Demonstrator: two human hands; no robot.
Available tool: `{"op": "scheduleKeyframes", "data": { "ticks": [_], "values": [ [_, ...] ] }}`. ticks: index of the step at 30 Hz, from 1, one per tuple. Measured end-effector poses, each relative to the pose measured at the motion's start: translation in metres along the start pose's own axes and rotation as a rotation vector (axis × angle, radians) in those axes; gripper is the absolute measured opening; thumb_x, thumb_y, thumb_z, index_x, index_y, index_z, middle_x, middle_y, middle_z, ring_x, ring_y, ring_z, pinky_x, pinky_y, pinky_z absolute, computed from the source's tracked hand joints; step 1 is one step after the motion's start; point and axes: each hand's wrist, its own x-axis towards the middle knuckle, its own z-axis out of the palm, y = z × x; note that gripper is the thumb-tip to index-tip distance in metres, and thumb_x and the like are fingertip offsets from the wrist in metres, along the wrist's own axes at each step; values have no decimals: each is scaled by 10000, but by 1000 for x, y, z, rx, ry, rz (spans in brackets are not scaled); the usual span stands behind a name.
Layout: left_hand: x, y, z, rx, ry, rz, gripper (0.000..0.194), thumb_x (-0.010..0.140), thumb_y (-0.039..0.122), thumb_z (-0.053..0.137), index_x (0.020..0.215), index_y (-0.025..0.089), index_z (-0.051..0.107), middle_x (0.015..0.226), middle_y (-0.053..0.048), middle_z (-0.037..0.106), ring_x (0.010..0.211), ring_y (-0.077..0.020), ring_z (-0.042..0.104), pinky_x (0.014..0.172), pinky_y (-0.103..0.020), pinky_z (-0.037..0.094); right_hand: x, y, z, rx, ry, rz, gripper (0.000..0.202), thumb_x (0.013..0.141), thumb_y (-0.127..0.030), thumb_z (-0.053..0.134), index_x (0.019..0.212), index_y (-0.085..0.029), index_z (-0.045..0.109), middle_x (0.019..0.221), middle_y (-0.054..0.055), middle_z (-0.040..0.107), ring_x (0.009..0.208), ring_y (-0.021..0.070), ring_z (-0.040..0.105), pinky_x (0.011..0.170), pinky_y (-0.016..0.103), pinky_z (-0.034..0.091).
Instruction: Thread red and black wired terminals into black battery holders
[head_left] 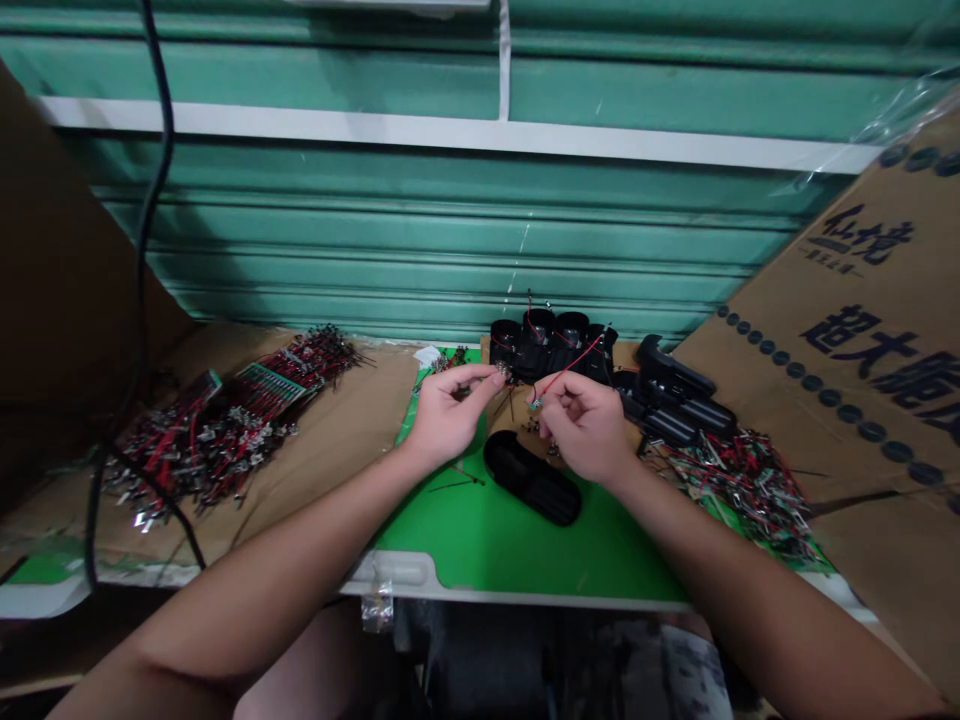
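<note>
My right hand (583,422) pinches a small green circuit board (535,404) with a red wire (571,369) that rises to the upper right. To its left, my left hand (452,408) has thumb and forefinger pressed together around something tiny and silvery, too small to make out. The two hands are a short gap apart. Below them, a black plastic housing (532,478) lies on the green table (510,560). Just behind the hands stand several black housings (571,330), some with red wires showing.
Wired circuit boards (217,440) are heaped on cardboard at the left. More wired parts (757,490) lie at the right, near stacked black housings (682,400). Cardboard (862,330) walls the right side, and a black cable (142,230) hangs at the left. A green shutter (375,230) closes off the back.
</note>
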Motion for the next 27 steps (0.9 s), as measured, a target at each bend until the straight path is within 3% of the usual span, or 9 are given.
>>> {"op": "scheduleKeyframes", "data": {
  "ticks": [8,13,17,23,27],
  "values": [
    [-4,-3,1,88,-8,42,309,802,456,874,877,157,878,610,-29,655,562,-123,478,516,-252,375,0,-6,1,-18,-29,-2,114,862,-161,657,754,-195,644,836,31,712,565,95,569,469,218,437],
    [-4,-3,0,89,-5,52,344,802,481,882,899,151,875,660,-49,701,586,-130,513,533,-255,407,0,-6,1,117,-30,88,208,891,-278,746,771,-207,591,750,6,681,514,93,570,453,219,456],
    [-5,0,0,71,-63,35,339,820,477,875,901,148,870,685,-57,722,578,-124,524,535,-250,412,5,-8,1,266,28,187,373,804,-358,873,888,-225,535,902,17,747,557,86,600,477,206,503],
    [-6,2,1,50,-96,27,284,822,432,873,899,159,873,715,-66,751,596,-136,565,550,-254,454,9,-13,0,332,-12,341,572,736,-424,939,1146,-212,602,840,-20,709,573,108,613,446,204,498],
    [-8,1,2,29,-126,-10,299,822,436,873,901,148,871,765,-86,776,629,-150,599,558,-258,467,5,-14,2,303,-51,324,463,783,-472,906,1053,-188,660,750,-36,659,510,84,552,423,200,459]
  ]
}}
